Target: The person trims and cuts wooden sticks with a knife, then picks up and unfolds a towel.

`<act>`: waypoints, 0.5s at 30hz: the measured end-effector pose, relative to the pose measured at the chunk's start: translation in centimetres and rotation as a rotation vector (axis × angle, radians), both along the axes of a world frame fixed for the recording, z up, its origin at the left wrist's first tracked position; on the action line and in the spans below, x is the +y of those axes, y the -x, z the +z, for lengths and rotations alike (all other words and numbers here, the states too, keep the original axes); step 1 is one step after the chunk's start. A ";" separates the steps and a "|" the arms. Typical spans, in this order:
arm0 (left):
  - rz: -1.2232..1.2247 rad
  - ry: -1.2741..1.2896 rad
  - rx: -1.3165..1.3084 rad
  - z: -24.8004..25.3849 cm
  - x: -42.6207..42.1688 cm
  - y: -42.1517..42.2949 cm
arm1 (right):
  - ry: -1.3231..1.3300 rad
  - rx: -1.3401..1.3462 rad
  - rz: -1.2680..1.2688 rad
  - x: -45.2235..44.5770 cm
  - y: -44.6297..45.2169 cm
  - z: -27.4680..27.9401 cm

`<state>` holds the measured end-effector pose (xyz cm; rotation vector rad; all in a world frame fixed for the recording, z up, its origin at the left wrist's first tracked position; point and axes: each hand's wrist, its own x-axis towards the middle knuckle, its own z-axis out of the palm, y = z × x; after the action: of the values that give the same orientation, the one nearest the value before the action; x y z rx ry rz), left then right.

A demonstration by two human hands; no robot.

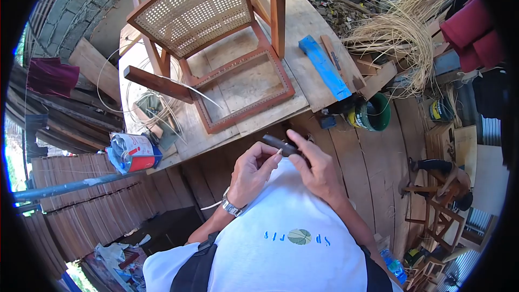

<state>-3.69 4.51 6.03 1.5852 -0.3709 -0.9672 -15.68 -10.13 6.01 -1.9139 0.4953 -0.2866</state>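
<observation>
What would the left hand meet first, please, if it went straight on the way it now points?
Probably the dark tool held in the right hand, which lies just ahead of the left hand, though depth is unclear in this single view.

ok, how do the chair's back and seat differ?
The back is filled in with a pale, open weave; the seat is a bare frame, with the table showing through. The weave covers the back almost to its edges, while the seat's rim shows rows of small dark holes. Both are edged in brown wood.
</observation>
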 end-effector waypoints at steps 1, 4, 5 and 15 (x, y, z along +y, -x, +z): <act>0.004 -0.016 0.003 0.0 -0.1 0.0 | 0.191 -0.083 0.046 0.1 -0.1 -0.7; 0.003 -0.015 0.032 -0.3 -0.1 0.0 | 0.292 -0.150 0.027 0.4 -0.3 -1.1; 0.003 -0.015 0.032 -0.4 -0.1 0.0 | 0.292 -0.151 0.028 0.4 -0.3 -1.0; -0.015 0.013 -0.052 -0.5 0.1 -0.1 | 0.399 -0.023 -0.086 -0.4 -0.3 -1.8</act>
<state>-3.55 4.59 5.51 1.5995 -0.4251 -0.9350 -15.42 -10.49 4.25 -2.2753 0.5354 -0.4924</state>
